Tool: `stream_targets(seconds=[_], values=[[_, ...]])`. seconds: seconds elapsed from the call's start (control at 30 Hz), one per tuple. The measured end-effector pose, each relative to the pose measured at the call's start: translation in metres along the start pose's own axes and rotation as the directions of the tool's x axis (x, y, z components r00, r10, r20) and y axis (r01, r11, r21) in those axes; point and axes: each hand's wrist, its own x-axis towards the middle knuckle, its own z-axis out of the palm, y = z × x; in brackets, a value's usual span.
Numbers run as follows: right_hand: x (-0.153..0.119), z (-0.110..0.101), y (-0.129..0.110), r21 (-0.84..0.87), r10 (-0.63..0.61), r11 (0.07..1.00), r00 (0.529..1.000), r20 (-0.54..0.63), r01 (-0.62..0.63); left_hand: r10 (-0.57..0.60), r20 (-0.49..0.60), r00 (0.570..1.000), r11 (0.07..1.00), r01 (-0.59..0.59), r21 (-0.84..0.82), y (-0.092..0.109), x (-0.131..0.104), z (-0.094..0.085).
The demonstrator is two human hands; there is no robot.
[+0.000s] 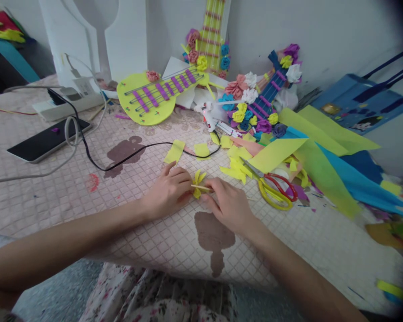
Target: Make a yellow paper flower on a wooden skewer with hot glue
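Above the tablecloth in front of me, my left hand (169,190) has its fingers curled at the left side of a small yellow paper flower (198,177) with narrow, splayed petals. My right hand (231,203) pinches a thin wooden stick (199,187) that lies across the flower. The stick's other end comes out to the right of the hand. The fingertips of my left hand are partly hidden. Beyond my hands lie loose yellow paper pieces (174,151) and cut yellow petals (235,170). Scissors (272,190) with red and yellow handles rest to the right.
A white glue gun (207,117) with a black cord (134,156) stands behind. Paper-decorated guitars, one yellow (151,114) and one blue (270,96), lean at the back. On the left are a phone (47,141) and a power strip (63,107). Coloured paper sheets (329,174) spread at right.
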Motion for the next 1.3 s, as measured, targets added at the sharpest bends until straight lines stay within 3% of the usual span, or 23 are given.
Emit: stream_targets(seconds=[0.27,0.57,0.93,1.3], values=[[-0.004,-0.003,0.011,-0.2,-0.043,0.979,0.999,0.019,0.046,-0.048,0.017,0.999,0.999,0.048,0.002,0.002,0.0,-0.002],[-0.004,-0.003,0.01,-0.225,-0.055,0.972,0.998,0.04,0.062,-0.087,-0.057,0.995,0.996,0.085,-0.042,0.003,-0.001,0.002],[-0.003,0.0,0.008,-0.247,-0.057,0.966,0.996,0.066,0.071,-0.034,-0.02,0.999,0.999,0.035,0.003,0.002,0.0,0.001],[0.004,-0.011,0.01,-0.27,-0.046,0.962,0.999,-0.003,0.043,-0.06,-0.086,0.994,0.998,0.061,0.011,0.0,-0.001,0.002]])
